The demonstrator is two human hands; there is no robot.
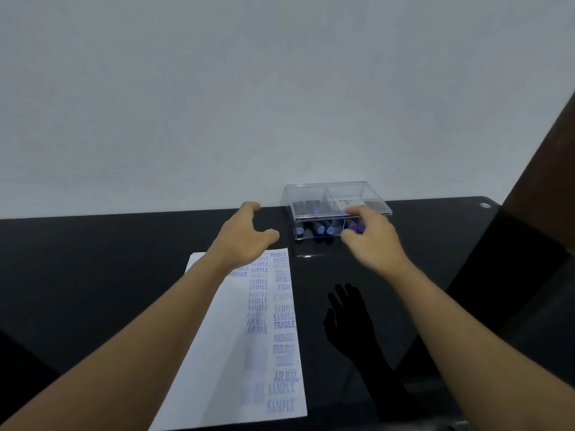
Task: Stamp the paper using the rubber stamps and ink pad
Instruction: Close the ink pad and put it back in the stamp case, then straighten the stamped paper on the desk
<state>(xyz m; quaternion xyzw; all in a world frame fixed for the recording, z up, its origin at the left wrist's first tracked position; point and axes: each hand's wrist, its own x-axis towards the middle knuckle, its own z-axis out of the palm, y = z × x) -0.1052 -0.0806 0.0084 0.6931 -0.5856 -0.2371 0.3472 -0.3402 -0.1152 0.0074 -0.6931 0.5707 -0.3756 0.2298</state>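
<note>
White stamped paper (224, 353) lies below the open left hand (245, 241). At 1 o'clock, the nearer right hand (370, 241) grips a clear plastic box (314, 197).

Head view, angled down (wide) over black desk (93, 259).

paper (224, 353): near-left corner was cut off at bottom edge, far part lay hidden under left forearm (155, 321) | right hand (370, 241): was blurred, grip on purple item (356, 227) untellable | box label (348, 201): was too small to read
</note>
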